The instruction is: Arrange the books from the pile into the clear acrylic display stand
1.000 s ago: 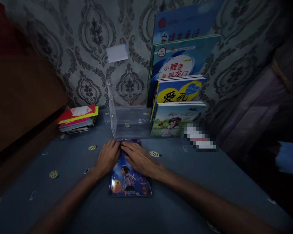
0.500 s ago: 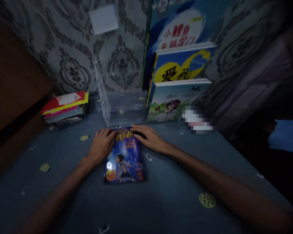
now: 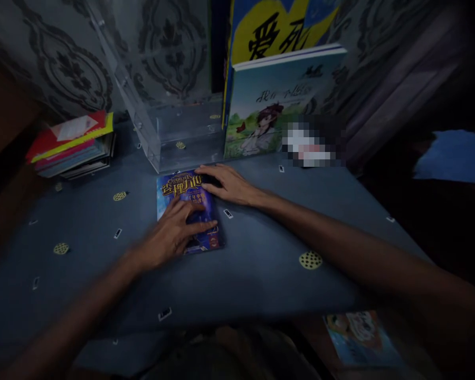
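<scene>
Item one, the book [image 3: 185, 190]: I log it as blue and purple, gold-lettered, lying flat on the table [image 3: 261, 279], just in front of the clear stand [image 3: 152, 153]. Whether its top edge touches the stand I cannot tell from my distant seat.

Item two, the left hand [image 3: 170, 232]: laid across the lower half of the cover, fingers spread wide, one reaching close to the right edge. I see it gripping nothing.

Item three, the right hand [image 3: 231, 186]: at the upper right corner of the cover, thumb and fingers parted, with a dark gap between them (my feed is dim here, so how firmly they press I cannot tell).

Item four, the green picture book [image 3: 281, 100]: upright at the right part of the stand, a drawn figure on its front.

Item five, the yellow and blue book [image 3: 247, 29]: upright behind item four, cut by the top of my view.

Item six, a stack of books [image 3: 75, 153]: on the left of the table, red on top, a yellow one beneath.

Item seven, a blurred-out object [image 3: 311, 148]: beside the green picture book, contents unreadable.

Item eight, the patterned wallpaper [image 3: 170, 47]: grey, behind the stand.
</scene>
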